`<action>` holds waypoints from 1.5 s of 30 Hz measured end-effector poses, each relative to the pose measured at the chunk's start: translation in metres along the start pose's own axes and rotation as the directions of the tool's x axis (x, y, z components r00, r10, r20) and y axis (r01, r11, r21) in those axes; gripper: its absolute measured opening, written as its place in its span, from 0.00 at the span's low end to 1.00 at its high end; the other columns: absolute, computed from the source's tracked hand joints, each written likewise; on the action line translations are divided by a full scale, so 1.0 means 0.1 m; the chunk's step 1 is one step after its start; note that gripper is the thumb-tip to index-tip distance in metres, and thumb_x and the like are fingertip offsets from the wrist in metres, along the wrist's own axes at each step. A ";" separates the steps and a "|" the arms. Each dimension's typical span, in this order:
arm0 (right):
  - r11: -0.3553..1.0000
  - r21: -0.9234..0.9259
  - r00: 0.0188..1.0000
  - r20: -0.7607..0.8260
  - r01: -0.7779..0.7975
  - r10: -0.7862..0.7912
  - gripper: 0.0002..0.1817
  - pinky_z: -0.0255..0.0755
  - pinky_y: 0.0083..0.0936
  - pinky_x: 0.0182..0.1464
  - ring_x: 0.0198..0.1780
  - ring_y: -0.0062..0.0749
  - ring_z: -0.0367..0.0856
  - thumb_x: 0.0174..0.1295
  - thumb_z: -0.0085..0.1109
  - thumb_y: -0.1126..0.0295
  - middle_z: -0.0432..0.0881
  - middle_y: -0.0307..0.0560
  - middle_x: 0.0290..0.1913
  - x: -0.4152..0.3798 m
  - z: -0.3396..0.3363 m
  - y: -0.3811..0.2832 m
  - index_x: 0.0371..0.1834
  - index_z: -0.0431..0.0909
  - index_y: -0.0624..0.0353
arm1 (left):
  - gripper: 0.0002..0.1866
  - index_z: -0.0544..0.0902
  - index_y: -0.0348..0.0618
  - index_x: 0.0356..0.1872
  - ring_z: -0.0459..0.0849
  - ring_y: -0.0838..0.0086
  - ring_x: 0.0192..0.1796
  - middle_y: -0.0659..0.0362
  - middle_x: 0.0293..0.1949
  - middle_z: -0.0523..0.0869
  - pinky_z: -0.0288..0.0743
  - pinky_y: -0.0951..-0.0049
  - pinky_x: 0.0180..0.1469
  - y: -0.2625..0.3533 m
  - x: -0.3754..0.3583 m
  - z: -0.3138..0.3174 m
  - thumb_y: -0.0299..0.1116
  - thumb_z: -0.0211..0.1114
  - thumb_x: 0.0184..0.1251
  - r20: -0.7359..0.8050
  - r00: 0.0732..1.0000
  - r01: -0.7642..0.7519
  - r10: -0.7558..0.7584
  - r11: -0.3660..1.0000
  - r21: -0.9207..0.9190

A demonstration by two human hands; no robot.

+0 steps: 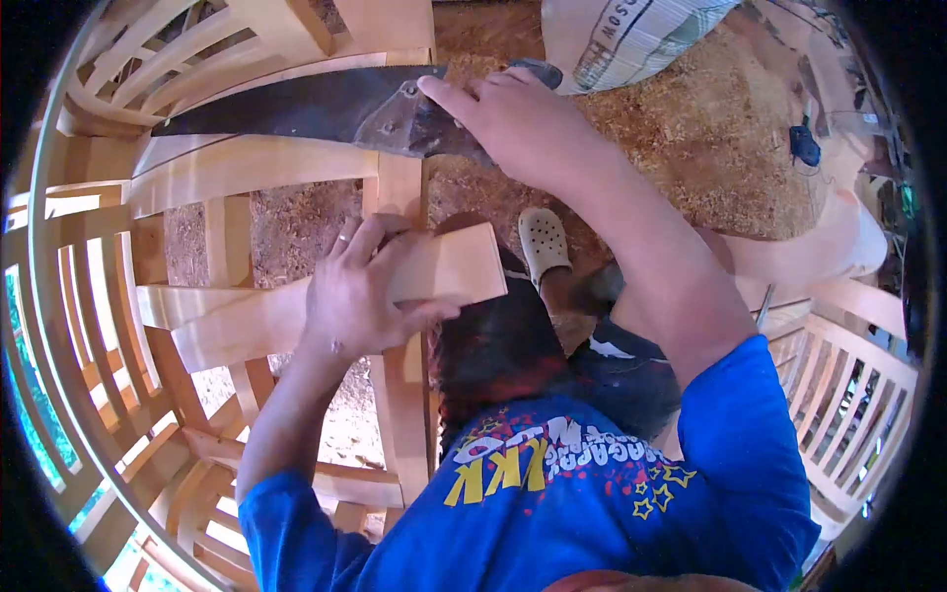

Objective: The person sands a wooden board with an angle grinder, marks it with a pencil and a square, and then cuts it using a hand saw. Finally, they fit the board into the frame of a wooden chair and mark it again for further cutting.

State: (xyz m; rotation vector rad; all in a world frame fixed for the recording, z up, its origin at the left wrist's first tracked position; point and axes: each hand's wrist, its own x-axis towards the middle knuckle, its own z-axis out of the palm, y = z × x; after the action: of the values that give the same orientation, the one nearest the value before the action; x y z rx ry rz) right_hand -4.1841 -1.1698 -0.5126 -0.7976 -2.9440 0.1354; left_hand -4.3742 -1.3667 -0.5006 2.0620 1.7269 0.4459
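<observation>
Bright, even daylight, strongest at the left edge. Soft shadows only, no harsh glare. Heavy fisheye bending toward a black circular border; slightly soft throughout.

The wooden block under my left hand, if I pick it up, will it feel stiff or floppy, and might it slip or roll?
The wooden block looks like solid, thick-cut timber, so probably stiff and fairly light. Its flat faces and square edges suggest it won't roll. The smooth, pale surface could slide on the chair frame, though the left hand covers its near end, which probably steadies it.
</observation>
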 end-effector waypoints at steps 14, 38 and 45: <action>0.933 0.343 0.988 0.074 0.106 -0.139 0.45 0.78 0.48 0.59 0.47 0.53 0.90 0.63 0.62 0.78 0.90 0.54 0.44 0.27 -0.12 0.32 0.85 0.60 0.40 | 0.43 0.83 0.62 0.66 0.81 0.58 0.62 0.62 0.64 0.79 0.80 0.51 0.61 -0.06 0.08 -0.05 0.64 0.80 0.44 0.054 0.997 0.045 -0.049 0.996 0.074; 0.674 0.662 0.873 0.486 -0.328 -0.053 0.35 0.77 0.30 0.61 0.57 0.31 0.84 0.63 0.66 0.76 0.86 0.52 0.59 -0.09 -2.60 -0.32 0.76 0.70 0.68 | 0.48 0.83 0.54 0.69 0.77 0.49 0.67 0.53 0.60 0.85 0.78 0.50 0.67 0.16 -0.43 -0.31 0.53 0.87 0.40 -0.192 0.533 0.793 -0.824 0.565 -0.227; 0.571 0.641 0.767 0.641 -0.514 -0.029 0.37 0.75 0.28 0.59 0.53 0.28 0.82 0.65 0.69 0.65 0.85 0.48 0.56 -0.19 -2.82 -0.28 0.76 0.69 0.70 | 0.49 0.80 0.59 0.73 0.72 0.51 0.75 0.56 0.72 0.75 0.69 0.50 0.76 -0.11 -1.18 0.05 0.57 0.85 0.44 -0.049 0.372 0.872 -0.927 0.367 -0.324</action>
State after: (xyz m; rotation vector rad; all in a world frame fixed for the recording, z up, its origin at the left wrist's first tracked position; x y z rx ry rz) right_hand -4.1511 -1.1864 -0.2312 -1.1310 -2.6378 1.9083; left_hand -4.4025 -1.4821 -0.5078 0.5974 2.4624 0.4750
